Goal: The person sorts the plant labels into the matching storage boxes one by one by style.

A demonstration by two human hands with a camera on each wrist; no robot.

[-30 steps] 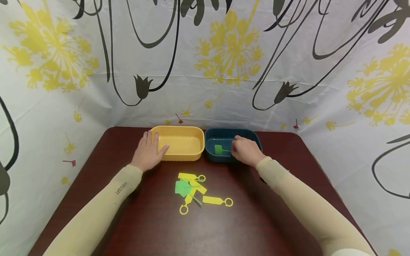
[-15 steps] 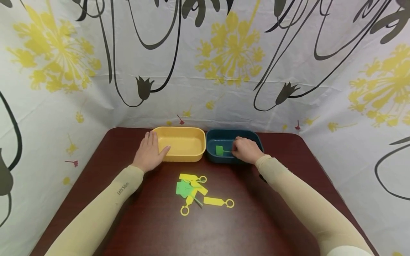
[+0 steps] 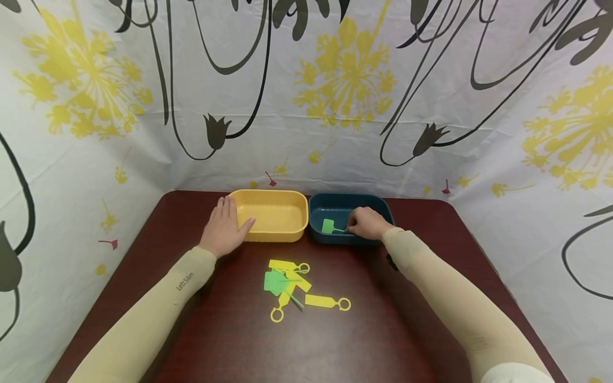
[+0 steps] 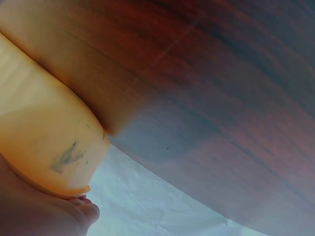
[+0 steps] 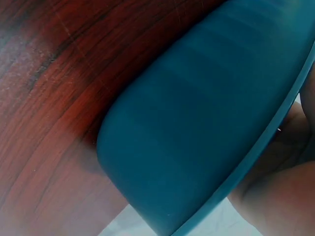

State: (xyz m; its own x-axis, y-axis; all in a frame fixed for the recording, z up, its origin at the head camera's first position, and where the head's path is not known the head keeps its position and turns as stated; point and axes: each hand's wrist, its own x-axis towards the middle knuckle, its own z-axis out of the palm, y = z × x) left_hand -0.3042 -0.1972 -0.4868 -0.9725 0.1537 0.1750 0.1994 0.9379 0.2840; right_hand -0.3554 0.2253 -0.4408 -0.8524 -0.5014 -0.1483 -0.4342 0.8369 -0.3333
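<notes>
In the head view my left hand (image 3: 223,230) rests on the left rim of the yellow bin (image 3: 275,234), fingers straight and thumb spread over the inside. The left wrist view has part of this hand (image 4: 47,216) against the bin's outer wall (image 4: 49,128). My right hand (image 3: 370,223) reaches into the dark blue bin (image 3: 318,234) and pinches the thin stem of a green tag (image 3: 328,226). The tag's square plate lies to the left of the fingers, inside the bin. In the right wrist view the blue bin's wall (image 5: 182,123) hides most of this hand (image 5: 280,196).
On the dark red table (image 3: 287,351), in front of the bins, lies a loose pile of green tags (image 3: 275,281) and yellow ring-ended tags (image 3: 282,264). One yellow tag (image 3: 320,301) lies apart on the right. A patterned cloth (image 3: 268,106) hangs behind and around the table.
My right hand has shifted slightly within the blue bin, and the green tag's plate has tilted a little. The left hand and the pile on the table stay as they were.
</notes>
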